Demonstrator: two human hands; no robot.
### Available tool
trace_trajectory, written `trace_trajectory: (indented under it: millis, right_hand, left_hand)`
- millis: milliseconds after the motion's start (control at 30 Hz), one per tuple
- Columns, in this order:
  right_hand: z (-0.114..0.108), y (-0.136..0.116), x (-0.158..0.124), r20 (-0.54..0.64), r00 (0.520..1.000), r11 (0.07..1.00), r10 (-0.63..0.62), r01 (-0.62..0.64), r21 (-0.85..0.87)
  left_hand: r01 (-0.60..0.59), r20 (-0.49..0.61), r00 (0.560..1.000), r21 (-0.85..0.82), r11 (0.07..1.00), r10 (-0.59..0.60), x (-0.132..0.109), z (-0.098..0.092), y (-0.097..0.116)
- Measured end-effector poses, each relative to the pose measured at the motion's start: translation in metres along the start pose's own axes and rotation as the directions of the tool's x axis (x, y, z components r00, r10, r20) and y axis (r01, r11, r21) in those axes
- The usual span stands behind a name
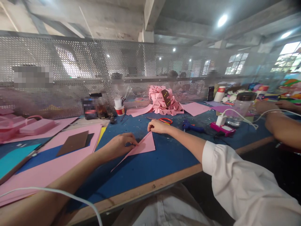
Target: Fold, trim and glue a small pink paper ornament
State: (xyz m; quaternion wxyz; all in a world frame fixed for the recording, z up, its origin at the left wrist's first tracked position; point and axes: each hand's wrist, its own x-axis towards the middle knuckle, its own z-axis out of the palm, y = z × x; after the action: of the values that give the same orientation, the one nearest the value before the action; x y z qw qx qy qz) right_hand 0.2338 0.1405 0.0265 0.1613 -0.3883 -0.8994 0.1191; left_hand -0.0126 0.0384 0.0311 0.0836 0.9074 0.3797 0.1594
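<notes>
Pinching a pink paper triangle [144, 146] flat against the blue table mat [164, 157]: left hand [122, 143] with fingertips bunched together on the upper left edge, right hand [156, 126] curled closed on the top corner. Hard to tell whether one layer or two under the fingers; long lower tip thin and blurred. Left forearm cut off at frame bottom, crossed by a white cable [70, 194]. Open mat below and right of the fingers, up to the wooden table edge [145, 188]. Just beyond the right fingers, orange-handled scissors [166, 120], then a blue glue gun [191, 127]. Left of the left fingers, a flat brown sheet [74, 142] on large matte pink sheets [47, 169]. Farther past the fingers, a heap of pink dotted cutouts [164, 100] against perforated metal mesh [70, 62]. Far right, a co-worker's forearm [279, 128], partly cut off.
</notes>
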Motion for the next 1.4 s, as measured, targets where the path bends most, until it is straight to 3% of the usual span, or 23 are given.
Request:
trace_trajectory:
  millis: [1400]
  right_hand:
    - [0.000,0.001,-0.001,0.005,1.000,1.000,-0.003,0.003,-0.008]
  left_hand:
    - [0.096,0.134,0.988,-0.171,0.981,-0.073,-0.007,-0.015,0.001]
